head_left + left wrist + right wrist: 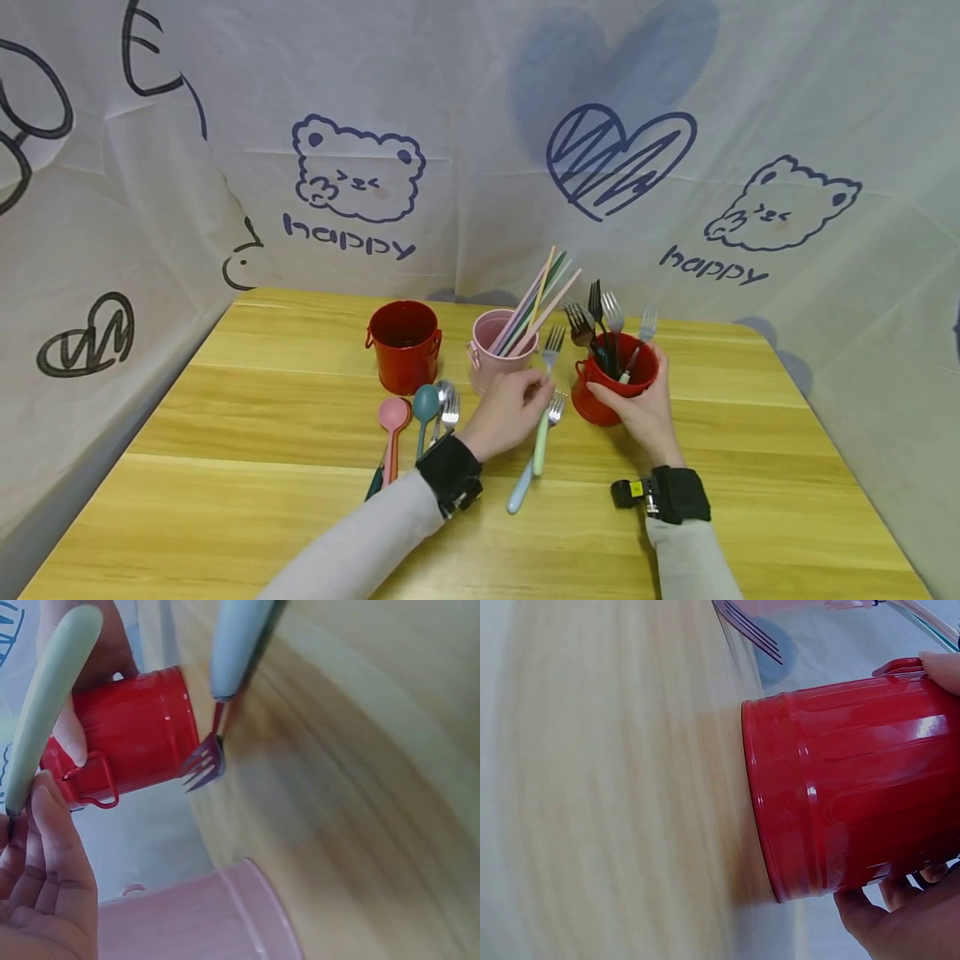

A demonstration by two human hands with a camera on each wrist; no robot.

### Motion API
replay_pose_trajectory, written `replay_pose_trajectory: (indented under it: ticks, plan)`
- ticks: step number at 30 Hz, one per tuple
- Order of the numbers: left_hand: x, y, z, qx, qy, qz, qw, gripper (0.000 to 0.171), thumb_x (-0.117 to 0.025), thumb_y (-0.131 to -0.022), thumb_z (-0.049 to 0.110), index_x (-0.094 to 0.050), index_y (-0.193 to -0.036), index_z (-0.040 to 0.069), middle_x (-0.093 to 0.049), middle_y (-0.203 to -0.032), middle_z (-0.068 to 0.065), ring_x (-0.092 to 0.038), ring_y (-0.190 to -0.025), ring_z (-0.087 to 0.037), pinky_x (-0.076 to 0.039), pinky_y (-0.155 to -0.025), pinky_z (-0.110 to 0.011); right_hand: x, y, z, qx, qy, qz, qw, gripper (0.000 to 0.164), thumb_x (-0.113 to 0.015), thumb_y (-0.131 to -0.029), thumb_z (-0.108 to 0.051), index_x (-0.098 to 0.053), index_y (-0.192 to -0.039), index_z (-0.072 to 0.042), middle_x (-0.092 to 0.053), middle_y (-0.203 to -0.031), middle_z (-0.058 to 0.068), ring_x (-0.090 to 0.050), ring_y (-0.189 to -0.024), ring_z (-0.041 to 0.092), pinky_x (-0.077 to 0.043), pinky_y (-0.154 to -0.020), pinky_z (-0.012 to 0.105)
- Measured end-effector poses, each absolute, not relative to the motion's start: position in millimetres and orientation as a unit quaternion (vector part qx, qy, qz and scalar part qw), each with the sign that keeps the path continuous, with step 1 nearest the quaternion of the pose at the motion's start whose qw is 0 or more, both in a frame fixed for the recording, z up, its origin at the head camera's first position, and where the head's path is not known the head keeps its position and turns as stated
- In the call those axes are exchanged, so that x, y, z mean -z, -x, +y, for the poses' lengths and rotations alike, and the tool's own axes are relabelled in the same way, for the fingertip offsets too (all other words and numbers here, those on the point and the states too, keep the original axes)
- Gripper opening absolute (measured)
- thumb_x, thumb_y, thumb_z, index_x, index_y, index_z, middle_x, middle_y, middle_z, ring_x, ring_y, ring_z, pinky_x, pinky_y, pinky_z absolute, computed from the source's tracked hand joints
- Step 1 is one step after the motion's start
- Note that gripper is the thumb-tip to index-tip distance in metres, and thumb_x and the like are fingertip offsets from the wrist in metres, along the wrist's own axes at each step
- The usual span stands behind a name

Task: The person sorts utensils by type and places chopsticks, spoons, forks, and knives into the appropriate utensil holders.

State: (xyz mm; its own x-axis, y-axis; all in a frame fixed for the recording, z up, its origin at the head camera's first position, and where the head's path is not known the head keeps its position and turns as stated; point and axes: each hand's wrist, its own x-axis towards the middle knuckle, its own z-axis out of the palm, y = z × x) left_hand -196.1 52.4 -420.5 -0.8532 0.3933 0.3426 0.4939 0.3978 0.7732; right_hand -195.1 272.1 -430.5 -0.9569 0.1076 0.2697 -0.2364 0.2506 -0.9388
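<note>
My left hand (508, 414) pinches a fork with a pale green handle (51, 697), its tines pointing up in the head view and its handle hanging down. Just under it a fork with a pale blue handle (522, 486) lies on the table. The right hand (643, 408) grips a red bucket (855, 784) around its side, thumb near the rim. Several forks (596, 308), black and silver, stand tines up in that bucket. In the left wrist view the red bucket (135, 727) appears beyond the held fork.
Left of my hands stands a pink bucket (487, 372) with several coloured straws (536, 304). Farther left is another red bucket (406, 358). In front of it lie several spoons, among them a pink spoon (392, 414) and a teal spoon (425, 404), and a fork (450, 412).
</note>
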Motion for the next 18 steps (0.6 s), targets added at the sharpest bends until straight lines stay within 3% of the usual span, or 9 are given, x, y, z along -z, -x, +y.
replay_pose_trajectory:
  ticks: [18]
  plan:
    - [383.0, 209.1, 70.5, 0.475, 0.284, -0.818, 0.159, 0.023, -0.049, -0.099, 0.024, -0.056, -0.08, 0.014, -0.048, -0.063, 0.004, -0.044, -0.055, -0.009, -0.036, -0.053, -0.021, 430.1, 195.5, 272.1, -0.616, -0.034, -0.774, 0.141, 0.091, -0.079, -0.073, -0.004, -0.02, -0.142, -0.004, -0.04, -0.139, 0.016, -0.036, -0.126, 0.03, -0.03, -0.105, 0.054]
